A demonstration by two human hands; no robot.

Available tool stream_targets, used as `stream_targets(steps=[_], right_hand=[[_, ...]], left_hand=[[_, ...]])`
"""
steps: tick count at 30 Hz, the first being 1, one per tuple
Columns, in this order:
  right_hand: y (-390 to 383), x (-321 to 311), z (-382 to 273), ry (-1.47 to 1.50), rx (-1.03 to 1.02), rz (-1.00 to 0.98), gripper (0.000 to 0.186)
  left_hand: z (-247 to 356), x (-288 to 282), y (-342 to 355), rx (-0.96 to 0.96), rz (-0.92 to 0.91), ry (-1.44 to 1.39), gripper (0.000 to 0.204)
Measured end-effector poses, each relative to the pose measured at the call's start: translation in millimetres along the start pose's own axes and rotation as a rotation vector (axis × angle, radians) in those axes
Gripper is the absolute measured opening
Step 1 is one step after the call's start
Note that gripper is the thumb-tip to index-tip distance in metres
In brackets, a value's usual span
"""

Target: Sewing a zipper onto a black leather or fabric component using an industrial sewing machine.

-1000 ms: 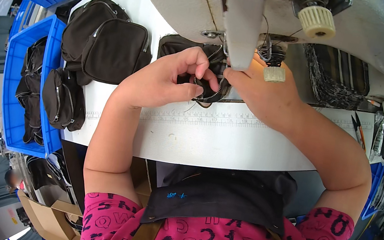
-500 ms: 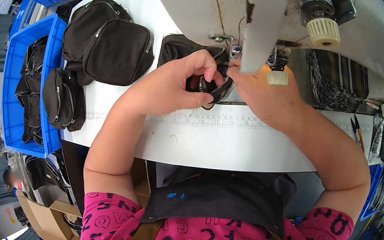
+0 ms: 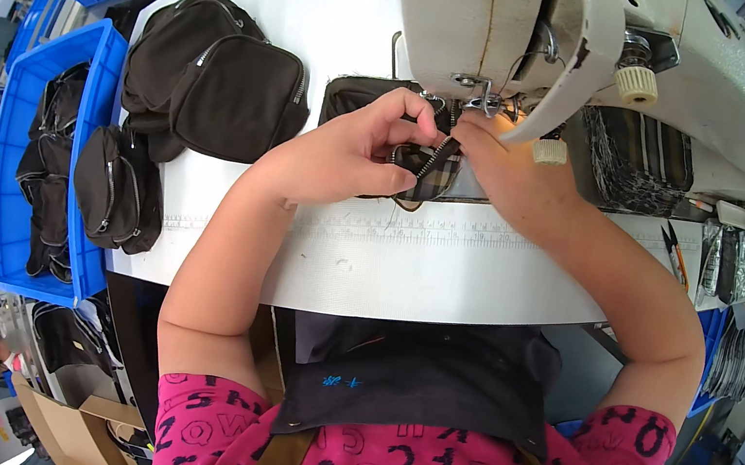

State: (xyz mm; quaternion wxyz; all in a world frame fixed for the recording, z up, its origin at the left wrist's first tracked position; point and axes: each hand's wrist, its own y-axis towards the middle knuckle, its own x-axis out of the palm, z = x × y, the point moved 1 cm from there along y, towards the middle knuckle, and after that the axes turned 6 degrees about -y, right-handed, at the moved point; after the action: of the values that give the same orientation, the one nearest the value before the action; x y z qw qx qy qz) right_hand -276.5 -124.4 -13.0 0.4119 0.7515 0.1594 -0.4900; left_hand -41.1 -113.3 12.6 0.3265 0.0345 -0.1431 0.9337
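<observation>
A small dark zippered pouch (image 3: 437,180) lies beneath the head of the white sewing machine (image 3: 457,20), its plaid lining showing at the near end. My left hand (image 3: 346,154) pinches its left side, thumb and fingers closed about the zipper edge. Close to the presser foot (image 3: 485,104), my right hand (image 3: 525,174) grips the right end of the zipper edge, fingertips together. Part of the pouch is hidden by my hands, and the needle point cannot be made out.
Finished-looking dark zippered bags (image 3: 242,97) sit on the white table (image 3: 365,276) at left, beside a blue bin (image 3: 3,171) holding more. Right of the machine are stacked plaid pieces (image 3: 641,159), an orange-and-black pen-like tool (image 3: 679,254) and a clear plastic packet (image 3: 732,263).
The zipper edge, looped open before, is now drawn straighter between my hands, and more plaid lining shows. My left hand has shifted slightly right; the whole view has also shifted a little.
</observation>
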Motion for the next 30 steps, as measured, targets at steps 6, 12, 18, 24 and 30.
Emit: stream_targets(steps=[6, 12, 18, 24, 30], right_hand=[[2, -9, -15, -0.085, -0.191, -0.057, 0.01], [-7, -7, -16, -0.211, -0.21, -0.066, 0.017], [2, 2, -2, -0.363, -0.096, -0.072, 0.048], [2, -3, -3, -0.243, -0.086, -0.203, 0.045], [0, 4, -1, -0.2, -0.137, -0.075, 0.031]], left_hand=[[-4, -2, 0, 0.07, 0.024, 0.008, 0.04], [-2, -5, 1, -0.102, 0.028, -0.008, 0.03], [-4, -8, -3, -0.118, -0.017, -0.046, 0.03], [-4, -2, -1, -0.053, -0.028, -0.023, 0.028], [-6, 4, -4, -0.06, -0.041, -0.08, 0.02]])
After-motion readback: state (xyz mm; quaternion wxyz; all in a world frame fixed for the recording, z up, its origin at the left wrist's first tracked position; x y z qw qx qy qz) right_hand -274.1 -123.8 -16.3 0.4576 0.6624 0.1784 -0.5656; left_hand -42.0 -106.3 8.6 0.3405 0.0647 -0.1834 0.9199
